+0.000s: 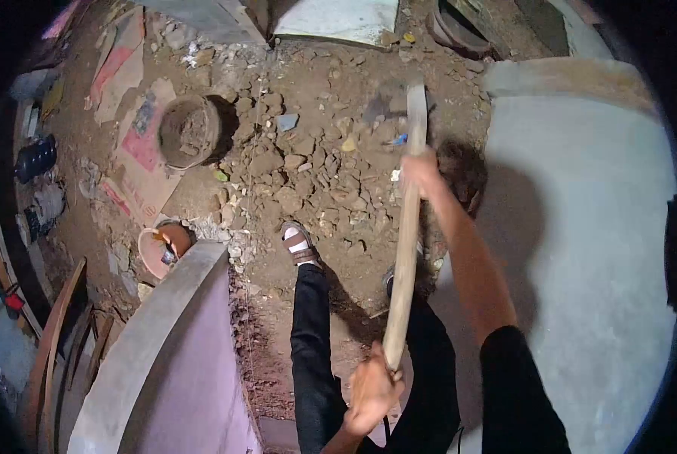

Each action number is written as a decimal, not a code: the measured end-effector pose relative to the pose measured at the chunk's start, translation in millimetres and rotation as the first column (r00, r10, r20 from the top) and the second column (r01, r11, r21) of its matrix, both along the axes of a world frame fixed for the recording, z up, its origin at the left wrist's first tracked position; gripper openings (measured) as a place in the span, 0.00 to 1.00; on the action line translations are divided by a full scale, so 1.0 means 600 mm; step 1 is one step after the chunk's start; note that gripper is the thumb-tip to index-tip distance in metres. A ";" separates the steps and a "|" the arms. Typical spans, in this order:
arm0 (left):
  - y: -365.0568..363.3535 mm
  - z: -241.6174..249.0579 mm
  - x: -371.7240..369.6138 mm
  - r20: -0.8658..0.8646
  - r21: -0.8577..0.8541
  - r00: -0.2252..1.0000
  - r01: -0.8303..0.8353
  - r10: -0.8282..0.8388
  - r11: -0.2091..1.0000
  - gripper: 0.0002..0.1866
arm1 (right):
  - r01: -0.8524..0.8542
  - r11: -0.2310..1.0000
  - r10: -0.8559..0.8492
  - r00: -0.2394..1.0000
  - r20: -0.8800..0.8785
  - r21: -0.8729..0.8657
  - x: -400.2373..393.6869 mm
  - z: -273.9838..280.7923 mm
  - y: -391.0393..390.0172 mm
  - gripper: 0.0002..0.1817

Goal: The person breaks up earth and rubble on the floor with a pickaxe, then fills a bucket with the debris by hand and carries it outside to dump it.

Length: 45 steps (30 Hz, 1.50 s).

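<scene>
A long pale wooden handle (pixel 406 257) of a digging tool runs up the view, gripped by both my hands. My left hand (pixel 372 390) is wrapped round its lower end, near my legs. Farther up, my right hand (pixel 421 172) closes round the upper part, with the arm stretched forward. At the far end the tool's head is a dark blur over the soil, so its exact shape cannot be made out. Broken clods and stones (pixel 300 170) lie heaped left of the handle. My sandalled foot (pixel 299 240) stands at the edge of this rubble.
A dirt-caked bucket (pixel 190 132) stands left on flattened cardboard (pixel 145 185). Below it, an orange pot (pixel 157 253) sits by a low wall (pixel 164 318) with a pinkish side. A pale grey slab (pixel 588 227) fills the right. Planks (pixel 54 333) lean at lower left.
</scene>
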<state>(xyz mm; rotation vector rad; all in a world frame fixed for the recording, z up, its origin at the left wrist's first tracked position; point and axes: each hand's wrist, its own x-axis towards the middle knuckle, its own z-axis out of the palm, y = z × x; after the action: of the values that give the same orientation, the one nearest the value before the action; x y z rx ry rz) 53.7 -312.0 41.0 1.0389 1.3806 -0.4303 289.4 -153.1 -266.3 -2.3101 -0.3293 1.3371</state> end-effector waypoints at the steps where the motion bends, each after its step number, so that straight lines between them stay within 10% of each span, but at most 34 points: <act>1: -0.020 0.013 -0.025 -0.026 -0.011 0.998 0.057 -0.057 0.998 0.21 | 0.080 0.995 -0.071 0.988 -0.135 0.066 -0.022 0.028 -0.022 0.11; 8: 0.049 0.123 -0.137 -0.159 -0.017 0.872 0.467 -0.463 0.884 0.23 | 0.409 0.895 -0.446 0.833 -0.328 -0.179 -0.122 0.092 -0.123 0.02; 22: 0.276 0.241 -0.152 -0.428 0.240 0.647 0.754 -0.631 0.611 0.16 | 0.683 0.710 -0.586 0.443 -0.678 -0.168 -0.149 0.123 -0.048 0.04; 30: 0.330 0.315 -0.199 -0.454 0.405 0.645 0.764 -0.615 0.502 0.13 | 0.742 0.648 -0.600 0.361 -0.714 -0.169 -0.210 0.188 0.009 0.07; 34: 0.316 0.308 -0.294 -0.407 0.466 0.814 0.575 -0.415 0.672 0.14 | 0.747 0.630 -0.608 0.306 -0.732 -0.212 -0.278 0.211 0.049 0.08; 40: 0.252 0.170 -0.372 -0.322 0.412 0.918 0.357 -0.233 0.838 0.18 | 0.524 0.830 -0.323 0.731 -0.601 0.191 -0.303 0.133 0.136 0.04; 45: 0.224 0.016 -0.310 -0.145 0.256 0.984 0.142 -0.108 0.956 0.22 | 0.140 0.989 -0.127 0.975 -0.184 0.057 -0.252 -0.006 0.273 0.15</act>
<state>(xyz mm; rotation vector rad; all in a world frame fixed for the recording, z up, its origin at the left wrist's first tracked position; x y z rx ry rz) -132.4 -177.4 50.9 1.3430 1.5222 -0.4193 138.4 10.7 -270.1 -2.0956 -0.1567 1.4305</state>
